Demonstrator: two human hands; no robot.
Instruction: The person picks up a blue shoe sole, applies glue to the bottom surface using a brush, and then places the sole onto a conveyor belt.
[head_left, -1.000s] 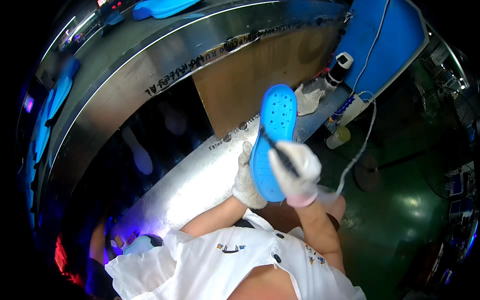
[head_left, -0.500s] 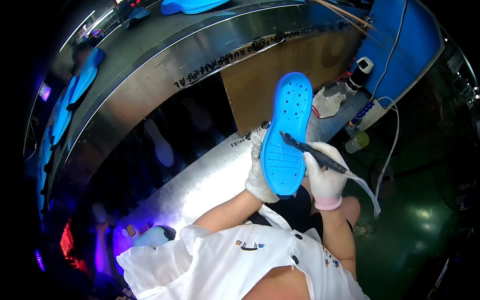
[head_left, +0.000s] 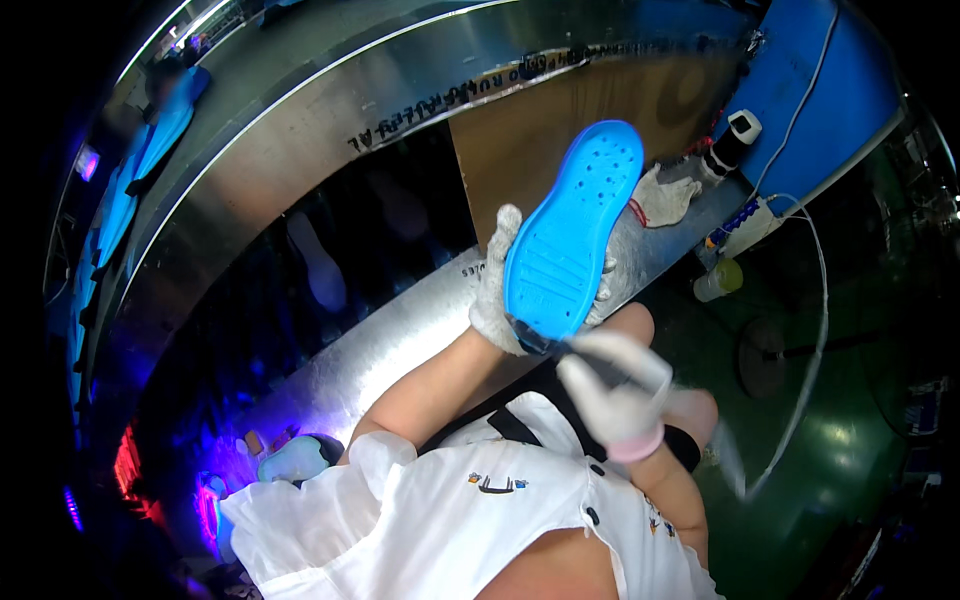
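At the centre of the frame, a blue sole (head_left: 573,230) is held at a tilt, heel toward the bottom and perforated toe toward the upper right. The left hand (head_left: 494,290), in a pale knitted glove, is wrapped around its heel half from behind: the thumb side shows along the left edge, fingertips at the right edge. Grip appears firm.

Just below the heel, the right hand (head_left: 620,392), gloved in white with a pink cuff, is blurred. Its fingers are closed around a slim black tool (head_left: 608,368), whose front end lies at the heel; whether it touches cannot be told. A pale cord (head_left: 824,300) loops through the right of the frame.

Beyond the sole, toward the upper right, a spare glove (head_left: 665,200) lies on the metal bench (head_left: 375,350), near a black-and-white bottle (head_left: 735,140). A yellow-lidded jar (head_left: 717,281) is noted below these. A brown board (head_left: 520,120) stands behind the sole. At upper left, more blue soles (head_left: 170,125) are observed along the curved counter (head_left: 270,60).
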